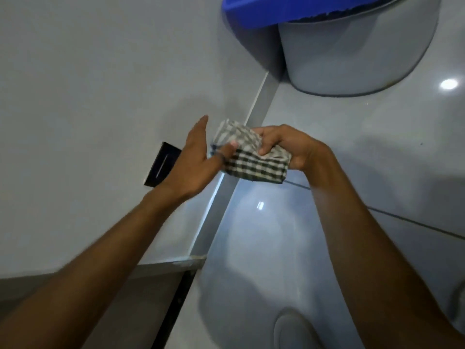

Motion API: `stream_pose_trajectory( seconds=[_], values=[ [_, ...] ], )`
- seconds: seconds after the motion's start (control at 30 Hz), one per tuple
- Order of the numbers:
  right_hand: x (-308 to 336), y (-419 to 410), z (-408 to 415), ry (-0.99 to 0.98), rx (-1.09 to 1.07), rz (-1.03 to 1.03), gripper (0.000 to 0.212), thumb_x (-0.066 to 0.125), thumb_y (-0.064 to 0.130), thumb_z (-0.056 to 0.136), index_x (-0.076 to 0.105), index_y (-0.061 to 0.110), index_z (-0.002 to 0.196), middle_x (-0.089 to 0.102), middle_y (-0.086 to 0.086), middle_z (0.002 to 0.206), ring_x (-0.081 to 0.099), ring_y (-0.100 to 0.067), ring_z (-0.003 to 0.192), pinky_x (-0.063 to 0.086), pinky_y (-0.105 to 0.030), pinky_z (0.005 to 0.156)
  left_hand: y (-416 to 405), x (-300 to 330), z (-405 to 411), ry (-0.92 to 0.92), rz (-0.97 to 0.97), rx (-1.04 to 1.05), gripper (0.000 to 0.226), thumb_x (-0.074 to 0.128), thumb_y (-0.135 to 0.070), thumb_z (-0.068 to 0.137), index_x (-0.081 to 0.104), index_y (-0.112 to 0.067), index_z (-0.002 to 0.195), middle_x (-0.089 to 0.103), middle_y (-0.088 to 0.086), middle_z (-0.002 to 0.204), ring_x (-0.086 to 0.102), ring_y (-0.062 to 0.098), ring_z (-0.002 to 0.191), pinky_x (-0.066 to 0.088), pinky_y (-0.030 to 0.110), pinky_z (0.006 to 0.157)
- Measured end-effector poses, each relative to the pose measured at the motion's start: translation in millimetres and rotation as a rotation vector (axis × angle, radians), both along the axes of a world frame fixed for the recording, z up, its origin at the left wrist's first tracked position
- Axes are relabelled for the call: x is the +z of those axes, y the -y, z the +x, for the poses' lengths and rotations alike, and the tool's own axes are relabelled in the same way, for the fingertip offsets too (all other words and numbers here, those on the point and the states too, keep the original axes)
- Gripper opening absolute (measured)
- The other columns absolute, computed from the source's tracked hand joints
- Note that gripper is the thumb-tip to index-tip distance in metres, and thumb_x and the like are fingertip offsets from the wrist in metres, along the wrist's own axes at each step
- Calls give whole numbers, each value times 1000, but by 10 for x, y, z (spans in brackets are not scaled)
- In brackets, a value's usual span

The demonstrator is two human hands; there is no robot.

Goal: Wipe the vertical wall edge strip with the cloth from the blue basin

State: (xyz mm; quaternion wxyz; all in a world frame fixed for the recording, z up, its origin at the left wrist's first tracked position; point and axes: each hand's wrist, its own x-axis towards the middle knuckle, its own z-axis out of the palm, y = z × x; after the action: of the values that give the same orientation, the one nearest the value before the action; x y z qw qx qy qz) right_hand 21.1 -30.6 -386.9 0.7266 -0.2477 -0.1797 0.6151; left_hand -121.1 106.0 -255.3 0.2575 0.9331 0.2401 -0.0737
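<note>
Looking down from the head camera, the room shows glossy pale grey surfaces throughout: a smooth wall panel (88,71) on the left and polished tiles (377,147) on the right, with dark grout lines and bright light reflections. One edge strip (261,102), grey with a pale line along its left side, runs between wall and tiles from near the basin down past the hands.

Count: one blue basin (289,8) at the top edge, resting over one grey tub (352,59); one black rectangular plate (161,165) set in the wall, just beside the left hand; one checked cloth (251,157).

The cloth, folded and patterned in black, grey and white, is held in front of the strip, well apart from the basin. The right hand (289,147) is closed around its right end, fingers curled over the top. The left hand (193,157) is largely spread, palm toward the cloth, with only the thumb (230,148) pressed on the fabric's left side.

No readable writing or brand marks appear on any item.
</note>
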Motion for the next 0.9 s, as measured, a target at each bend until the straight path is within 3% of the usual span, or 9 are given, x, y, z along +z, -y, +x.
stream_pose_trajectory(
  seconds=[0.1,0.17,0.23,0.33,0.43,0.57,0.7,0.8,0.9],
  values=[
    [243,205,193,156,-162,-42,52,48,-6,67,67,2,114,77,-13,100,74,-24,90,63,-29,75,-29,56,505,-32,-428,262,50,63,-41,108,59,-14,150,79,2,125,76,25,111,65,39,89],
    [407,354,332,441,-348,-215,43,56,2,71,71,16,109,77,-5,99,73,-20,90,60,-32,72,-65,86,749,75,-469,227,21,61,-30,110,75,-15,113,82,-1,84,77,20,77,66,31,64],
    [699,502,517,718,-536,-328,41,68,12,73,70,27,112,77,4,100,74,-12,92,61,-30,74,-53,202,1045,251,-401,122,19,59,-25,111,73,-22,98,77,-6,74,74,11,67,66,29,60],
    [1324,591,921,1135,-810,-386,38,75,20,74,72,22,112,75,8,100,70,-6,92,58,-25,79,40,428,1592,509,-314,53,19,59,-25,110,69,-27,94,71,-7,80,66,9,74,60,32,68],
    [1828,636,1503,1404,-962,-701,28,71,20,73,79,12,99,80,-8,92,75,-21,89,62,-39,79,127,547,2258,653,-181,45,20,62,-33,105,73,-18,102,71,0,90,62,11,83,56,36,80],
    [2062,632,2334,1455,-619,-1172,38,78,17,80,73,-9,107,73,-33,111,70,-44,108,61,-57,86,192,640,3048,465,-54,70,32,67,-41,101,82,-13,104,80,9,100,74,24,97,58,38,92],
    [2077,594,2858,1433,-223,-1378,42,85,31,75,76,1,104,77,-22,109,74,-39,96,63,-51,89,153,561,3518,127,-208,94,43,73,-36,101,56,-17,68,57,6,73,53,18,69,46,38,74],
    [1996,505,2943,1544,31,-1398,48,83,35,77,72,7,114,73,-18,116,71,-38,103,61,-51,95,97,553,3579,-106,-22,-56,35,67,-41,103,75,-7,103,75,16,107,70,28,106,54,37,92],
    [2047,456,2827,1641,11,-1368,52,78,27,82,65,3,126,66,-22,130,63,-42,120,55,-50,103,262,672,3442,-153,167,-87,51,55,-43,106,66,-8,141,63,19,149,57,40,140,48,46,116]
  ],
)
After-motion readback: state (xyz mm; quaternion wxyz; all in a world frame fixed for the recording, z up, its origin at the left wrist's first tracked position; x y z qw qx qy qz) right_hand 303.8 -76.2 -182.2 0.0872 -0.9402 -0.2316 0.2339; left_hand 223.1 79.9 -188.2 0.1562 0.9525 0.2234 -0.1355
